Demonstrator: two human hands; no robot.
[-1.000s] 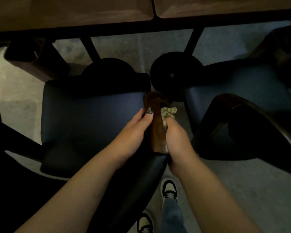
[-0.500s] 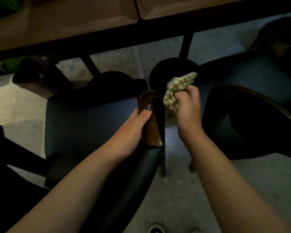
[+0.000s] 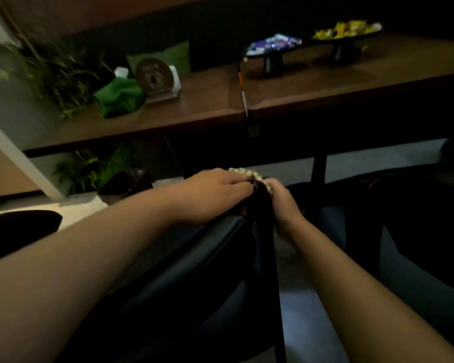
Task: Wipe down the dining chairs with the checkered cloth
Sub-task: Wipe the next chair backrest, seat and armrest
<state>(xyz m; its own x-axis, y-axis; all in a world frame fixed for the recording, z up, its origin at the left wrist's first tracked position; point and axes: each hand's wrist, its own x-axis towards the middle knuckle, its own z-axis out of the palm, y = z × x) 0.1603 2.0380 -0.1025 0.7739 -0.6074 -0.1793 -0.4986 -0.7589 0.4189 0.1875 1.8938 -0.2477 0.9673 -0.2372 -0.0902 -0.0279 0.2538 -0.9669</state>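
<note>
Head view: left hand (image 3: 210, 195) lay palm-down, fingers loosely gripping top of dark padded dining chair (image 3: 207, 247). Right hand (image 3: 283, 203) clenched pale checkered cloth (image 3: 249, 175), pressing it against the chair's armrest tip, just beside left fingertips.

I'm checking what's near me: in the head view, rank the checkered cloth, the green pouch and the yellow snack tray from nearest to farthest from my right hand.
1. checkered cloth: held in the right hand, on the chair arm.
2. green pouch: on the table, far left.
3. yellow snack tray: back of the table, right.
</note>
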